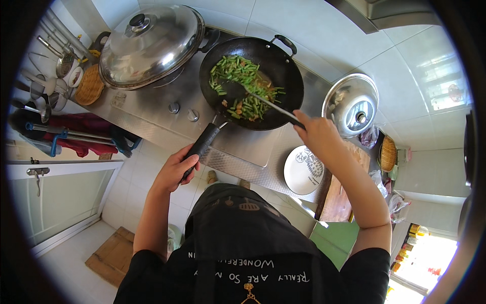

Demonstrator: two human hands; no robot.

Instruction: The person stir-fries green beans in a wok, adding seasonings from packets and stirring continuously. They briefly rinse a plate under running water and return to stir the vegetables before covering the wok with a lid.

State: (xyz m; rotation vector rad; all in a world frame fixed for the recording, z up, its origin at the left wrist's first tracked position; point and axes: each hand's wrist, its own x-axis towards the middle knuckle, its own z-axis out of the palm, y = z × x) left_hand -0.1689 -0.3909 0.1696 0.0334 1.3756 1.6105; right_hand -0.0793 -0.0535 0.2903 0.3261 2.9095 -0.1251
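A black wok stands at the back of the steel cooktop, holding chopped green beans with small brownish pieces among them. My left hand is closed around the wok's long black handle. In my right hand is the dark handle of a cooking utensil, probably a spatula or ladle; its metal shaft slants down into the wok and its head is hidden among the beans. Just below my right forearm, a white plate with a printed drawing lies on the counter.
A large pan with a domed steel lid stands left of the wok. Another steel lid leans near the tiled wall at right. A wooden cutting board lies beside the plate. Ladles and a wicker basket hang at left.
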